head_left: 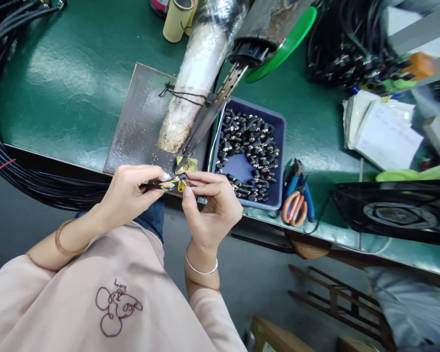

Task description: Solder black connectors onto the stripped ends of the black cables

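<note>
My left hand (134,188) is closed on the end of a black cable (152,186), whose thin coloured wires (167,185) fan out toward the right. Opposite it, my right hand (212,200) pinches at the wire ends; a small dark connector (182,176) shows by its fingertips, partly hidden. Just above the fingers, the tip of a soldering iron (201,128) points down over a yellow sponge-like piece (186,165). Beside the iron, a wrapped tube (187,102) ends above the dark board (132,122).
A blue tray (283,161) of black connectors stands right of my hands. Pliers (297,195) with blue and orange handles lie beyond it. Bundled black cables (40,181) hang over the left table edge. Papers (385,132) and a black fan-like unit (396,212) are farther right.
</note>
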A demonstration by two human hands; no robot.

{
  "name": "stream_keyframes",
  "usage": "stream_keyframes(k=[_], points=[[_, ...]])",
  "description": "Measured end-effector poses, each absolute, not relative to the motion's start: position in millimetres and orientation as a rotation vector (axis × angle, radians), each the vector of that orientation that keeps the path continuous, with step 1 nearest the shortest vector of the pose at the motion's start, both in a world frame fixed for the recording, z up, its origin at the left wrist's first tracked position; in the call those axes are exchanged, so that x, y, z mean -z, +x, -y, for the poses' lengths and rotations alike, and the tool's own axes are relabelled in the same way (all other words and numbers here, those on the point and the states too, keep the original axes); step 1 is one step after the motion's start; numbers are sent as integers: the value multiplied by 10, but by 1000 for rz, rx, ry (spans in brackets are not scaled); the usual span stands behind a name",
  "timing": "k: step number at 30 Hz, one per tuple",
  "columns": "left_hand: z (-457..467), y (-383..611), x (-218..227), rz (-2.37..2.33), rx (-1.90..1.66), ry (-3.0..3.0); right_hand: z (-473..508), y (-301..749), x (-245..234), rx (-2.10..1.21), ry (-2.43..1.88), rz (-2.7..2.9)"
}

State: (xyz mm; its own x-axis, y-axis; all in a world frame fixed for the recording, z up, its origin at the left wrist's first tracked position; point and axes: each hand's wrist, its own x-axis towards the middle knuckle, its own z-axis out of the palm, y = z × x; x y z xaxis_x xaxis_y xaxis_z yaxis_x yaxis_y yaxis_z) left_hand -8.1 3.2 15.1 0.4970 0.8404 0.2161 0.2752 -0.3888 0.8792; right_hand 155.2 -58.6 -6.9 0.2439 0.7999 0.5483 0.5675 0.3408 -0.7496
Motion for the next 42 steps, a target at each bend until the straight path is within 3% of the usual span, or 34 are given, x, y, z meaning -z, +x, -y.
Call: stream_keyframes(k=[11,15,19,25,34,38,42], points=[[29,-140,-67,-819,-760,1926,647,1590,49,-233,-1357,1417],[64,-175,34,-634,-533,1942,655,1687,-41,116,-1303,1249],[95,-195,88,-677,-512,1876,699,1921,-134,405,-1608,1056],[-41,-192,-3,-788,-676,1250,701,2373,-73,55,-2055,1334],[-217,-148,-38,-745,-922,1027,403,2684,-97,-389,-2066,1632],[-125,-122,-95,-793,-908,1139,333,2598,-117,-315,-2088,1708],[-61,-123,-168,-785,-888,1292,421,2387,-180,61,-1974,1520]])
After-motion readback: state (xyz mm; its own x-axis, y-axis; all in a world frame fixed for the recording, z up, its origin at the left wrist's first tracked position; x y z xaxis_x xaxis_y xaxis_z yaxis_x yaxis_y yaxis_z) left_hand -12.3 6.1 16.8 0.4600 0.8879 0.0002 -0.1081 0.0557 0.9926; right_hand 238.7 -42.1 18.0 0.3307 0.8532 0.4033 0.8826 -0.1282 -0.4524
